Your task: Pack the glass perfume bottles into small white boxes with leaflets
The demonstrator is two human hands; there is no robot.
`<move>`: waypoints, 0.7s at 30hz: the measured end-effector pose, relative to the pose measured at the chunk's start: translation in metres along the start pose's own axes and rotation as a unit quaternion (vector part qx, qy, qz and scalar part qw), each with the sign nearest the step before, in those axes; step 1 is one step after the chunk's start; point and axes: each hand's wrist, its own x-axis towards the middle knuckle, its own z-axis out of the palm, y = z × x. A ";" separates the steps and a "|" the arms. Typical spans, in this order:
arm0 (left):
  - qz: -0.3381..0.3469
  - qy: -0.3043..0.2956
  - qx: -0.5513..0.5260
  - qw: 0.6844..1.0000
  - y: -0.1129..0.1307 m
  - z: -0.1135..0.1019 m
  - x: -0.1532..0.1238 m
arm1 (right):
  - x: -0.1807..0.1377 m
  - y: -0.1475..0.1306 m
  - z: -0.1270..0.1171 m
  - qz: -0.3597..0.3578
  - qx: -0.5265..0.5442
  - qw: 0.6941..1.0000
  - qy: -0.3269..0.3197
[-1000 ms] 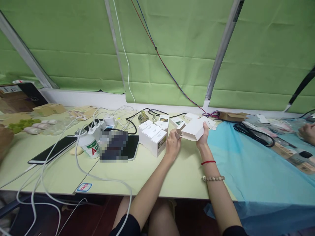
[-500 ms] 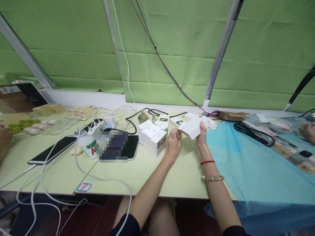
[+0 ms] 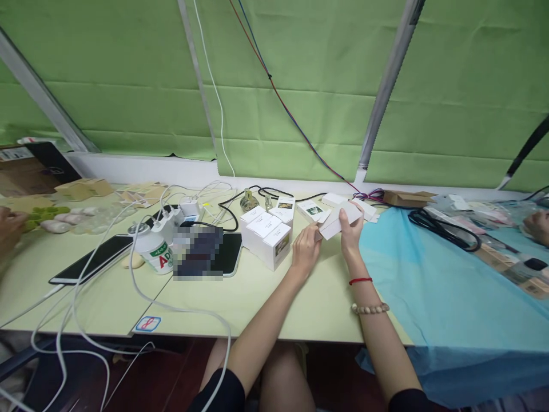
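A small white cardboard box [image 3: 333, 223] is held above the table between both hands. My right hand [image 3: 350, 232] is closed round its right side, thumb lying on the near face. At the box's left end my left hand [image 3: 306, 247] is closed, fingers bent against the edge or flap; the exact grip is partly hidden. Left of my left hand stands a group of white boxes [image 3: 266, 236] with small print on top and a picture on one side. Behind the held box lie a flat white box [image 3: 312, 211] with a dark picture and other white card pieces [image 3: 368, 210].
Two glass bottles [image 3: 249, 201] stand behind the boxes. To the left are a tablet [image 3: 229, 254], a white bottle [image 3: 153, 250], a power strip [image 3: 171, 220] and loose white cables. A blue sheet [image 3: 398, 274] covers the right side. Other people's hands [image 3: 537, 227] show at both edges.
The white box has turned and tilted in my hands, now showing a narrower face. My left hand has shifted slightly right along with it, and my right thumb has moved left.
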 end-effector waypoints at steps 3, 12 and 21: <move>-0.002 0.012 -0.016 1.000 -0.001 0.002 -0.002 | -0.003 -0.003 0.000 -0.079 -0.030 0.996 -0.001; -0.062 -0.032 -0.033 0.997 0.001 0.004 -0.003 | -0.014 0.001 0.000 -0.151 -0.202 0.965 -0.071; -0.209 0.011 -0.208 0.955 0.004 0.002 0.001 | -0.015 0.007 0.003 -0.129 -0.153 0.973 -0.115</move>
